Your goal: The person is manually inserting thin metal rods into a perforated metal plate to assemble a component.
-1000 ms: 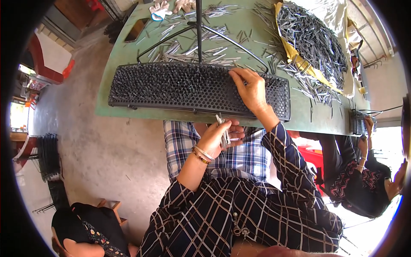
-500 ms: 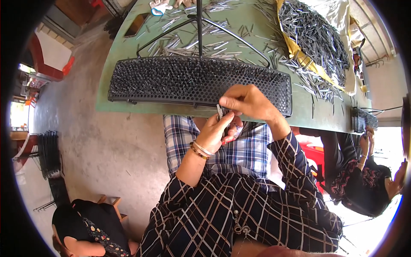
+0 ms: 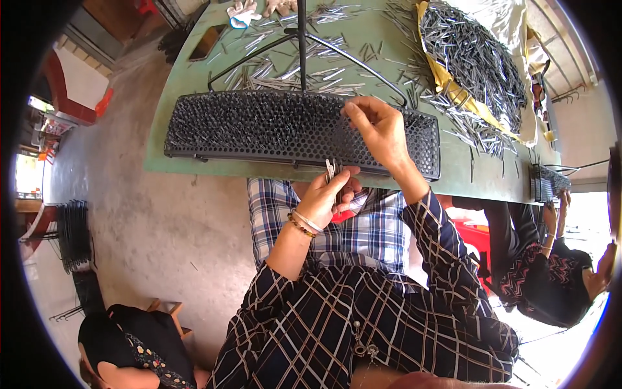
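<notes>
In front of me, along the table's near edge, is a long black rack (image 3: 324,150) full of round holes. Dark metal strips stand crowded in its left and middle holes, while the right end shows bare holes. My left hand (image 3: 324,194) is closed round a small bundle of thin metal strips (image 3: 331,170), their tips pointing up just below the rack's front edge. Over the right-middle part of the rack, my right hand (image 3: 381,135) has thumb and fingertips pinched together at the far side of the holes. What lies between those fingertips is too small to make out.
Loose strips (image 3: 330,81) lie scattered on the green table (image 3: 170,139). A yellow-edged sack (image 3: 479,58) heaped with strips is at the far right. A black wire frame (image 3: 302,48) rises behind the rack. Phone (image 3: 207,42) and gloves (image 3: 243,13) lie far left. Co-workers sit at both sides.
My right hand has moved from beside the left hand's bundle up and away, over the rack's holes. My left hand stays nearly in place with its strips.
</notes>
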`<control>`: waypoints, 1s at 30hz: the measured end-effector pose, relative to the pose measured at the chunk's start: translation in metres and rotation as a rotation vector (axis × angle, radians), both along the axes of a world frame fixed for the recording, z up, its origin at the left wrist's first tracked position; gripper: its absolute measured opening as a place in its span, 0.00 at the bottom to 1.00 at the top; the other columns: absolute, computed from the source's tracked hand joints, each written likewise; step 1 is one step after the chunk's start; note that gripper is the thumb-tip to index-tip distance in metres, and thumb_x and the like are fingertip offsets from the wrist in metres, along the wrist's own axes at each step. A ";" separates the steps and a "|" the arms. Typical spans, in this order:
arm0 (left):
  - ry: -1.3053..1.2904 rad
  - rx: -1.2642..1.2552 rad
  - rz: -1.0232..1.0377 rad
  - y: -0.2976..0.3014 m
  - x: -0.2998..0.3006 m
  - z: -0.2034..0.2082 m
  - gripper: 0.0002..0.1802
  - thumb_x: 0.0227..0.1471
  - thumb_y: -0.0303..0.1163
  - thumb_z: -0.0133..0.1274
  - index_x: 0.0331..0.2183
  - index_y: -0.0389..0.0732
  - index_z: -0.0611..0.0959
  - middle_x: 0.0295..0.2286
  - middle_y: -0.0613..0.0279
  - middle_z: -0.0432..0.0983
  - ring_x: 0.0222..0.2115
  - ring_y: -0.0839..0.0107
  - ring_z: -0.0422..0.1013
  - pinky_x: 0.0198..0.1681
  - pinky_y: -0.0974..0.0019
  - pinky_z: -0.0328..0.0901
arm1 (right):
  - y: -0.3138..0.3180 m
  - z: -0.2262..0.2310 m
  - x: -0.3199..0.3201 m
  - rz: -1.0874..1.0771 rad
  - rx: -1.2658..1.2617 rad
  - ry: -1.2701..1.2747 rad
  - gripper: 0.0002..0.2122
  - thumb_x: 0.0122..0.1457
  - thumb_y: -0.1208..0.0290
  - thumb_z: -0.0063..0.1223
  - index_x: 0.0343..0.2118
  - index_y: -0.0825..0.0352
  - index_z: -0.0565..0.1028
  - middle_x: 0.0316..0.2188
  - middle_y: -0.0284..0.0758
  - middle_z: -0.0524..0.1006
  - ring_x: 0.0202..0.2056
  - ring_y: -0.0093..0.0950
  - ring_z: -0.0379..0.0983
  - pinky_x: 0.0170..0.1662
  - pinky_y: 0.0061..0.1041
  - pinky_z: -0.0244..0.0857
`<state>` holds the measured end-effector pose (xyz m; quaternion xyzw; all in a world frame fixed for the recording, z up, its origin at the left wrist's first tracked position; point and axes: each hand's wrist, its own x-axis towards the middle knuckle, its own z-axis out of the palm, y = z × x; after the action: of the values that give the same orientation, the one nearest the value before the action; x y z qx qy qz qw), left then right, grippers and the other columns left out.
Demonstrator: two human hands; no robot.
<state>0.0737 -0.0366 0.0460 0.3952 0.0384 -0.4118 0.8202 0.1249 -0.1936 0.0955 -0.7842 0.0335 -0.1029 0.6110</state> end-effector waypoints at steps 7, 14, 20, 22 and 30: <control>0.089 0.002 0.038 0.001 -0.001 -0.013 0.15 0.58 0.33 0.43 0.44 0.34 0.71 0.33 0.50 0.75 0.29 0.68 0.74 0.28 0.68 0.71 | 0.006 -0.028 0.022 -0.055 -0.377 -0.227 0.09 0.54 0.73 0.55 0.38 0.68 0.75 0.28 0.37 0.78 0.28 0.23 0.74 0.33 0.21 0.67; 0.080 -0.044 0.033 0.005 -0.002 -0.002 0.14 0.58 0.30 0.41 0.44 0.33 0.70 0.35 0.49 0.74 0.34 0.64 0.74 0.33 0.64 0.73 | 0.009 -0.026 0.016 0.029 -0.674 -0.486 0.10 0.50 0.74 0.56 0.37 0.65 0.76 0.29 0.36 0.77 0.31 0.34 0.73 0.39 0.29 0.65; 0.038 -0.131 0.024 0.007 -0.001 0.000 0.15 0.59 0.29 0.41 0.47 0.33 0.68 0.40 0.47 0.72 0.39 0.63 0.73 0.38 0.63 0.73 | 0.003 -0.018 0.013 0.033 -0.729 -0.579 0.11 0.49 0.74 0.57 0.37 0.65 0.77 0.35 0.37 0.75 0.34 0.36 0.72 0.40 0.31 0.65; 0.012 -0.127 0.033 0.006 0.000 0.003 0.16 0.59 0.29 0.41 0.47 0.33 0.67 0.40 0.47 0.72 0.39 0.63 0.73 0.38 0.63 0.73 | -0.001 -0.016 0.011 0.081 -0.712 -0.555 0.11 0.49 0.74 0.56 0.38 0.65 0.76 0.35 0.37 0.75 0.35 0.37 0.72 0.39 0.32 0.65; 0.035 -0.111 0.036 0.004 -0.003 0.000 0.15 0.58 0.29 0.42 0.47 0.34 0.67 0.39 0.48 0.72 0.38 0.64 0.73 0.38 0.63 0.73 | 0.003 -0.013 0.017 0.163 -0.845 -0.597 0.11 0.50 0.75 0.54 0.38 0.63 0.76 0.35 0.36 0.74 0.34 0.35 0.71 0.39 0.31 0.64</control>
<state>0.0704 -0.0323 0.0459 0.3410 0.0371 -0.4054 0.8474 0.1420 -0.1903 0.0822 -0.8990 -0.2473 -0.2786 0.2303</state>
